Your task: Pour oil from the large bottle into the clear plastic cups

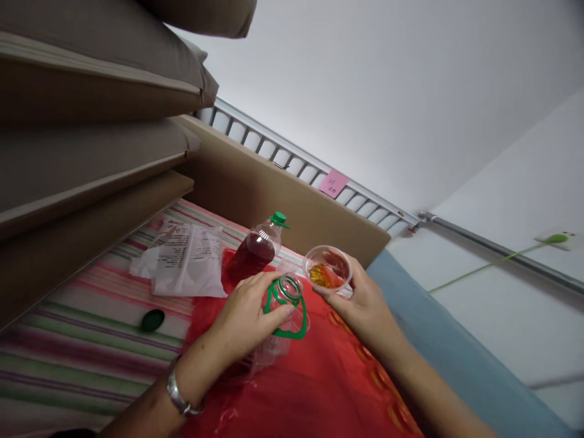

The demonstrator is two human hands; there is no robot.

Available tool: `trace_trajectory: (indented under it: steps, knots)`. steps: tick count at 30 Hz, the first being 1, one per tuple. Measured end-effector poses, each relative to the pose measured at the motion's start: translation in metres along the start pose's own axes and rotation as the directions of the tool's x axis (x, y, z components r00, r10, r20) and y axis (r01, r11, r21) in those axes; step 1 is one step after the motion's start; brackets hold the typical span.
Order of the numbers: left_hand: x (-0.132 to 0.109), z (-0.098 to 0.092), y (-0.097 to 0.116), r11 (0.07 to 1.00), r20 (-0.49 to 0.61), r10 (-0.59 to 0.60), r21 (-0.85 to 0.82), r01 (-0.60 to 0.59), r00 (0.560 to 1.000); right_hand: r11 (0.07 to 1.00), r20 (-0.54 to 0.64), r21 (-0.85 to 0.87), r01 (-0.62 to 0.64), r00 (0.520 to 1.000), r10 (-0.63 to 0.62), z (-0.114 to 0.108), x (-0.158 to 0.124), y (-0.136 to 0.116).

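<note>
My left hand (249,307) is wrapped round the neck of a clear plastic bottle (291,286) with a green carrying handle; its mouth is uncapped. To the right, my right hand (358,292) grips a clear plastic cup (327,267), tilted so that its opening faces me. Yellow and red show through the cup; I cannot tell whether that is liquid or the cloth behind. A second bottle (255,249), filled with dark red liquid and closed with a green cap, stands behind my left hand. A dark green cap (152,320) lies loose at the left.
Red sheeting (328,377) lies over a striped cloth (91,340). A white plastic bag (187,261) with print rests beside the red bottle. Stacked cushioned panels (91,146) stand at the left. Behind are a brown board (292,201) and a white radiator (274,149) with a pink note (333,183).
</note>
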State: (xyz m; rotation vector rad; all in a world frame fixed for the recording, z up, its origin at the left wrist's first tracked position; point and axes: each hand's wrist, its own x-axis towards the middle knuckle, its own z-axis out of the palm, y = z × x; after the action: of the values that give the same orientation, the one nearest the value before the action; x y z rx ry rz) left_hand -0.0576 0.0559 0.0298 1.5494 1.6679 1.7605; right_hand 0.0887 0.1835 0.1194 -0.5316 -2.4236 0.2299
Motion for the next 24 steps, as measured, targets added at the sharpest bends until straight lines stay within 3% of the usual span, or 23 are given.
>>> trace_trajectory:
  steps: [7, 24]
  knots:
    - [0.000, -0.001, 0.002, 1.000, 0.000, 0.007, 0.001, -0.007, 1.000, 0.977, 0.034, -0.169, 0.129, 0.992, -0.125, 0.000, 0.002, 0.003]
    - [0.000, 0.001, 0.002, 1.000, 0.009, -0.004, 0.017, 0.004, 1.000, 0.896, 0.084, -0.305, 0.323, 0.946, -0.313, -0.019, 0.014, -0.005]
